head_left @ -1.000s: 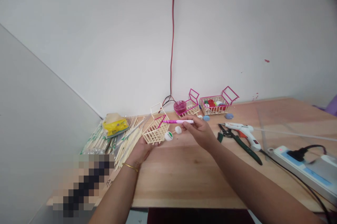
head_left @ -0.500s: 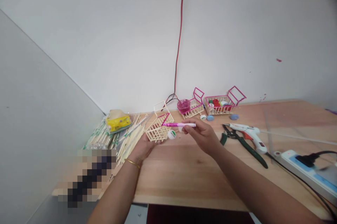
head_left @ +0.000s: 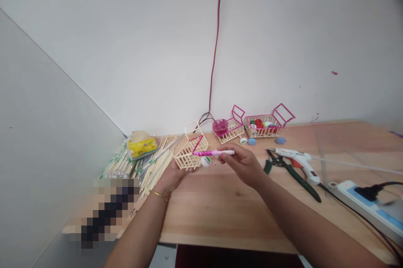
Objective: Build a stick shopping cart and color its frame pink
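Note:
My left hand (head_left: 171,177) cups a small stick-built cart (head_left: 189,153) from below and holds it just above the wooden table (head_left: 220,205). Part of the cart's frame is coloured pink. My right hand (head_left: 241,163) pinches a pink marker (head_left: 214,153) level, its tip touching the pink edge of the cart. A white bottle cap (head_left: 205,161) lies on the table just under the marker.
Two finished pink-edged stick carts (head_left: 267,125) and a pink cup (head_left: 219,127) stand by the wall. A glue gun (head_left: 297,160), pliers (head_left: 289,173) and a power strip (head_left: 371,203) lie to the right. Stick bundles (head_left: 138,165) and a yellow packet (head_left: 141,145) lie left.
The marker tip has slid a little lower along the cart's pink edge. The view shifted slightly; both hands stay where they were.

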Demonstrator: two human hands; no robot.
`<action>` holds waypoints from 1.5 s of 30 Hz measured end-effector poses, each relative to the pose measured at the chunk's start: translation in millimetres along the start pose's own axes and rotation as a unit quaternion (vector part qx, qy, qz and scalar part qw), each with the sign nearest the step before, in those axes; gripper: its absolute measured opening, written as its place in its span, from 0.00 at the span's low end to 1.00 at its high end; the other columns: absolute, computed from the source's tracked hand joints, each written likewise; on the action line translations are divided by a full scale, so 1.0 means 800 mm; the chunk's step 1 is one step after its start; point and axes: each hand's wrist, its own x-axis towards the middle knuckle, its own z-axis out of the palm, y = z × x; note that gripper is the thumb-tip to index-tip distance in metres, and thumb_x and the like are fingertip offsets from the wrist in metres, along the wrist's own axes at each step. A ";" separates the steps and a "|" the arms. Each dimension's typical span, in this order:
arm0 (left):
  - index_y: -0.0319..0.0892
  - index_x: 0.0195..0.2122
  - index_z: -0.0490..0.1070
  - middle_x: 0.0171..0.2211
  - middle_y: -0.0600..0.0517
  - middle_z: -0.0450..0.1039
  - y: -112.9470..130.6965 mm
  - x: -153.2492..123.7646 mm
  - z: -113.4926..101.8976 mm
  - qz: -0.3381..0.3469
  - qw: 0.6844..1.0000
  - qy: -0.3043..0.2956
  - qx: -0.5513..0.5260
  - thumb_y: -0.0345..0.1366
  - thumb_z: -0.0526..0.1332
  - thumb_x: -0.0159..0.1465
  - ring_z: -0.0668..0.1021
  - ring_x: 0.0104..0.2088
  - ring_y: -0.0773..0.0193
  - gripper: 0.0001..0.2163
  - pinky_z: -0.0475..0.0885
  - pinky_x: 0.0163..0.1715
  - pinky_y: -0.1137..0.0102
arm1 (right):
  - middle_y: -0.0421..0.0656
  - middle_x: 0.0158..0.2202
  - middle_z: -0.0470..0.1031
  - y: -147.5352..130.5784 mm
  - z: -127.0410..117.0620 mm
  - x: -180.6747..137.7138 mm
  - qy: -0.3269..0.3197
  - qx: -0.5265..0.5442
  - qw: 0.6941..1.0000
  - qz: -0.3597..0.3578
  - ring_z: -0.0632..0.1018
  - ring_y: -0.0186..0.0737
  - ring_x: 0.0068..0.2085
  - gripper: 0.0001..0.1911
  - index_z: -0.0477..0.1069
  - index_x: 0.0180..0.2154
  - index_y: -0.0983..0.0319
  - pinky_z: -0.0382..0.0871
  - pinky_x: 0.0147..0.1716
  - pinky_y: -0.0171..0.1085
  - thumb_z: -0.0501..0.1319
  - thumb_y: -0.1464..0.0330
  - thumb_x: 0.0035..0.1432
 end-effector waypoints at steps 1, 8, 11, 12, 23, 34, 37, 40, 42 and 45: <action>0.41 0.54 0.70 0.49 0.45 0.77 -0.001 0.000 -0.001 0.003 1.000 -0.002 0.000 0.28 0.75 0.47 0.79 0.47 0.56 0.32 0.71 0.47 0.66 | 0.42 0.32 0.78 0.000 0.000 0.000 -0.004 0.000 1.000 -0.003 0.78 0.35 0.33 0.08 0.76 0.42 0.59 0.74 0.33 0.33 0.61 0.64 0.63; 0.42 0.57 0.67 0.49 0.44 0.77 -0.002 0.001 -0.001 0.005 1.000 0.003 0.000 0.28 0.75 0.46 0.79 0.46 0.56 0.36 0.71 0.48 0.64 | 0.42 0.32 0.78 0.001 0.000 0.002 -0.001 -0.001 1.000 0.003 0.78 0.35 0.33 0.09 0.75 0.43 0.59 0.74 0.33 0.33 0.61 0.64 0.63; 0.43 0.57 0.68 0.49 0.44 0.77 -0.001 0.001 -0.001 0.005 1.000 0.002 -0.002 0.28 0.76 0.46 0.78 0.47 0.55 0.36 0.71 0.48 0.64 | 0.41 0.32 0.77 0.002 0.000 0.001 -0.010 -0.003 1.000 -0.006 0.78 0.34 0.33 0.08 0.75 0.42 0.59 0.74 0.33 0.33 0.61 0.64 0.63; 0.43 0.57 0.68 0.50 0.45 0.77 -0.001 0.001 -0.001 0.004 1.000 0.001 -0.002 0.29 0.76 0.46 0.78 0.48 0.55 0.36 0.71 0.47 0.65 | 0.41 0.32 0.77 0.002 -0.001 0.001 -0.005 -0.001 1.000 -0.005 0.78 0.34 0.33 0.08 0.75 0.42 0.59 0.74 0.33 0.33 0.61 0.64 0.63; 0.43 0.58 0.67 0.51 0.44 0.76 -0.002 0.000 -0.001 -0.003 1.000 0.005 0.010 0.29 0.75 0.47 0.78 0.48 0.56 0.36 0.71 0.48 0.66 | 0.42 0.32 0.78 0.002 -0.006 -0.001 -0.016 -0.004 1.000 -0.009 0.78 0.35 0.32 0.08 0.75 0.42 0.60 0.75 0.33 0.33 0.62 0.64 0.63; 0.42 0.53 0.72 0.50 0.44 0.78 0.001 0.001 0.003 0.013 0.999 0.014 0.026 0.29 0.76 0.46 0.79 0.47 0.56 0.31 0.71 0.49 0.65 | 0.41 0.32 0.76 0.020 -0.006 0.002 0.038 0.118 0.990 0.071 0.76 0.36 0.33 0.14 0.75 0.45 0.58 0.73 0.37 0.40 0.63 0.59 0.61; 0.41 0.49 0.74 0.48 0.46 0.79 0.003 0.001 0.004 0.025 0.999 0.040 0.023 0.29 0.76 0.46 0.79 0.48 0.55 0.27 0.69 0.53 0.63 | 0.40 0.33 0.76 0.030 -0.006 0.005 0.090 0.211 0.968 0.107 0.74 0.35 0.32 0.15 0.76 0.47 0.56 0.72 0.36 0.39 0.64 0.58 0.59; 0.42 0.49 0.75 0.48 0.46 0.79 0.004 0.002 0.005 0.038 0.997 0.057 0.021 0.30 0.76 0.46 0.78 0.49 0.56 0.27 0.68 0.55 0.61 | 0.40 0.35 0.76 0.036 -0.002 0.007 0.099 0.259 0.951 0.136 0.73 0.33 0.32 0.15 0.76 0.46 0.54 0.70 0.34 0.37 0.66 0.59 0.57; 0.41 0.48 0.75 0.47 0.46 0.79 0.004 0.002 0.006 0.038 0.996 0.071 0.030 0.31 0.76 0.46 0.79 0.47 0.56 0.27 0.69 0.54 0.61 | 0.40 0.35 0.76 0.038 0.001 0.007 0.101 0.267 0.947 0.148 0.73 0.33 0.32 0.15 0.76 0.46 0.54 0.70 0.34 0.37 0.67 0.59 0.56; 0.40 0.46 0.75 0.46 0.46 0.80 0.001 0.001 0.009 0.035 0.995 0.087 0.034 0.31 0.76 0.46 0.79 0.46 0.56 0.25 0.69 0.54 0.61 | 0.40 0.36 0.76 0.041 0.008 0.005 0.127 0.257 0.947 0.148 0.75 0.34 0.34 0.15 0.76 0.45 0.53 0.71 0.36 0.38 0.67 0.58 0.56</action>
